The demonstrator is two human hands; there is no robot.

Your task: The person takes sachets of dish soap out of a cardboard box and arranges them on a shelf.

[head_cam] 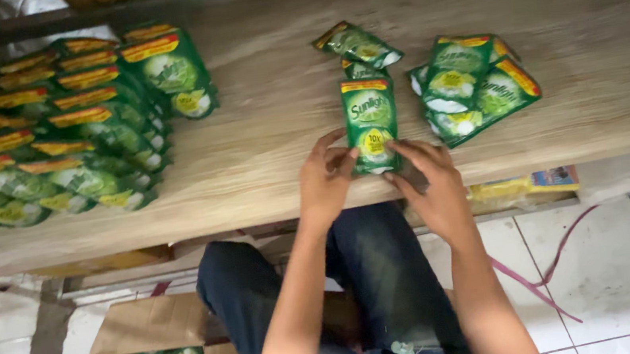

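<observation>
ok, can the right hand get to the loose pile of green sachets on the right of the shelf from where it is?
Probably yes. The right hand rests at the lower edge of the upright sachet, and the loose pile lies just up and to its right on the wooden shelf, with only bare wood between them.
</observation>
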